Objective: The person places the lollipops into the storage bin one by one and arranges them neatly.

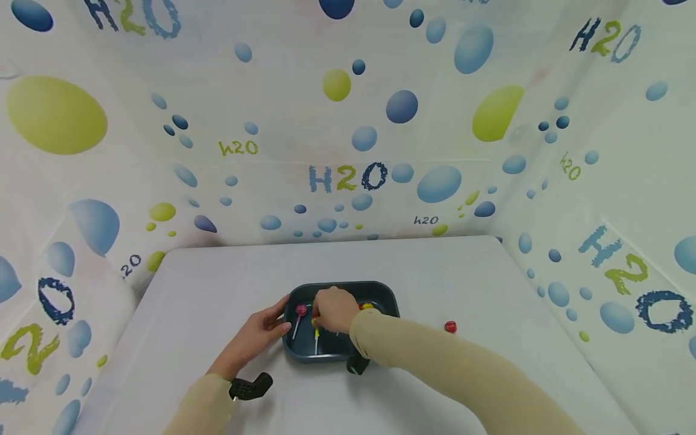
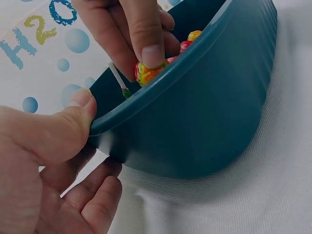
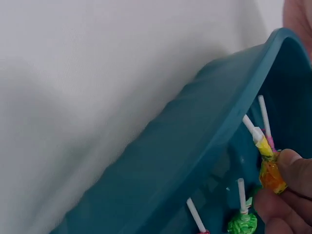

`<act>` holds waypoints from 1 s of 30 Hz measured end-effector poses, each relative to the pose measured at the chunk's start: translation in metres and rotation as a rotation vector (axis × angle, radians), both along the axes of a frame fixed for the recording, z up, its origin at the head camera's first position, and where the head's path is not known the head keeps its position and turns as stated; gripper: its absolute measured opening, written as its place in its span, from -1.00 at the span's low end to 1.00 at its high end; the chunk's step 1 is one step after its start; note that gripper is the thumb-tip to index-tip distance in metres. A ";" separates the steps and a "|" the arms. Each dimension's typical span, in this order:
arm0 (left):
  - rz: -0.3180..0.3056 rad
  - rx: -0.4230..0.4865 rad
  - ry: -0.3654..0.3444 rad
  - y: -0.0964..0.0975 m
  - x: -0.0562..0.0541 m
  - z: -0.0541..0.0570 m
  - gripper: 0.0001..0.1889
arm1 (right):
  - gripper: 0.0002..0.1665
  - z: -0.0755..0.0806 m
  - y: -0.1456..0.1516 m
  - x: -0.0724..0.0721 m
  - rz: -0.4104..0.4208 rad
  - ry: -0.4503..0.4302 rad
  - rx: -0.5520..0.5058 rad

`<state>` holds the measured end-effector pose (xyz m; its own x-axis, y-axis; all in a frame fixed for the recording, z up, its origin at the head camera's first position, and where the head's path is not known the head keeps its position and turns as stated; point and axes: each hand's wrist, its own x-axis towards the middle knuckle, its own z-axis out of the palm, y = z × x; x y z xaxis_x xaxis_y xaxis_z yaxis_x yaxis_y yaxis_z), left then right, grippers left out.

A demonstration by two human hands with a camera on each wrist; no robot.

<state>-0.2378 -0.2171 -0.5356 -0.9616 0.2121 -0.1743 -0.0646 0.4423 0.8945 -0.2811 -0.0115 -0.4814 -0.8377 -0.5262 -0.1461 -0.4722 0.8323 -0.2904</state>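
A dark teal plastic tray with a raised wall sits on the white table. My left hand grips its left end, thumb over the rim and fingers against the outside wall. Inside the tray, my right hand pinches a yellow-orange wrapped lollipop by its candy head, the white stick pointing away from the fingers. A pink lollipop lies at the tray's left. Beside the right fingers is a green lollipop. Red and yellow candy heads show at the tray's right, partly hidden by the right hand.
A red wrapped candy lies on the white table, to the right of the tray. White sheeting printed with blue and green dots surrounds the table at the back and sides. Dark camera straps circle the wrists.
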 end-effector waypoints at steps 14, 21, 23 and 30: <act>-0.014 0.022 0.022 -0.001 0.001 0.000 -0.29 | -0.85 -0.021 -0.015 -0.015 0.037 0.049 0.120; -0.016 0.029 0.035 -0.001 0.001 -0.001 -0.29 | -0.78 -0.025 -0.018 -0.014 0.054 0.097 0.170; -0.012 0.022 0.036 0.000 0.001 -0.002 -0.28 | -0.78 -0.027 -0.018 -0.014 0.055 0.114 0.184; 0.007 0.016 0.017 -0.001 0.000 -0.004 -0.29 | -0.79 -0.036 -0.019 -0.015 0.068 0.148 0.191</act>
<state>-0.2376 -0.2178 -0.5391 -0.9658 0.2078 -0.1551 -0.0529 0.4278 0.9023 -0.2964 -0.0303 -0.5169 -0.8208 -0.5569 -0.1270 -0.5549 0.8302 -0.0545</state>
